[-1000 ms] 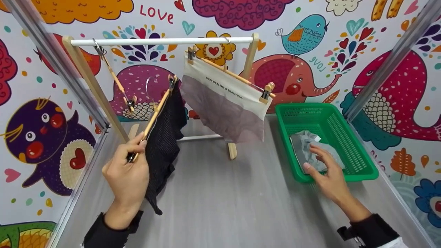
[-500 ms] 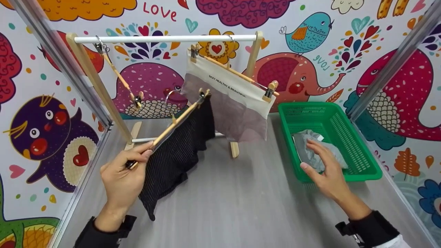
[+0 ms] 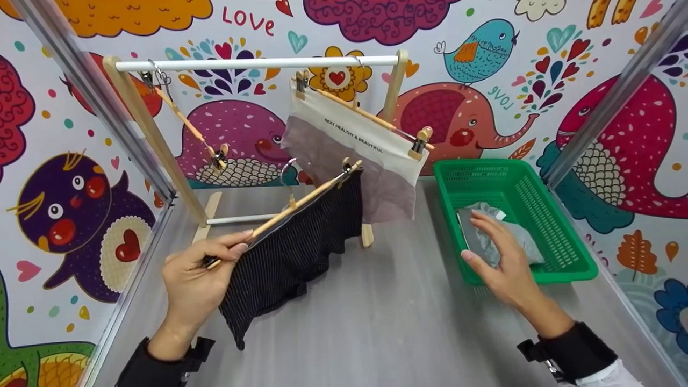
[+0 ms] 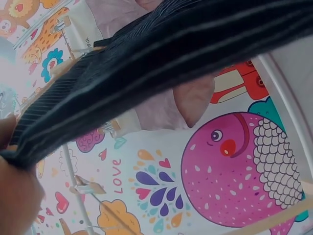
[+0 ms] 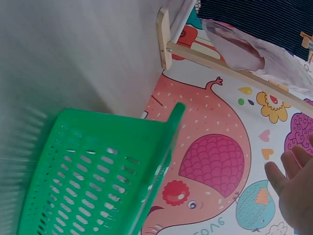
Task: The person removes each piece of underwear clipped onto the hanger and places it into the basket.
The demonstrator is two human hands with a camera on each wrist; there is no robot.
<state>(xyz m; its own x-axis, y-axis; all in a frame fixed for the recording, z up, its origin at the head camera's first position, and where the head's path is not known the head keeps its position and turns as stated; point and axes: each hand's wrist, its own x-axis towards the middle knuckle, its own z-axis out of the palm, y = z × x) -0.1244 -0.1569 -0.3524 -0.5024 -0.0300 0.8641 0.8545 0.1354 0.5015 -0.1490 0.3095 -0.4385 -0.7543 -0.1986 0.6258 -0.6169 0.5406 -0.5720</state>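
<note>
My left hand pinches the near end of a wooden clip hanger, right at its clip. From that hanger hangs a black garment with thin pale stripes, held tilted in front of the rack; its cloth crosses the left wrist view. My right hand is over the near side of the green basket, fingers spread and holding nothing; part of it shows in the right wrist view. A grey, crumpled bundle in clear wrapping lies in the basket, partly hidden by that hand.
A small rack with a white rail stands at the back. A bare clip hanger hangs at its left, and a white-and-mauve garment with printed lettering at its right. The green basket stands on the grey table.
The black garment on its hanger has swung round to the right, its far end now lower and overlapping the mauve garment. My right hand has shifted slightly left.
</note>
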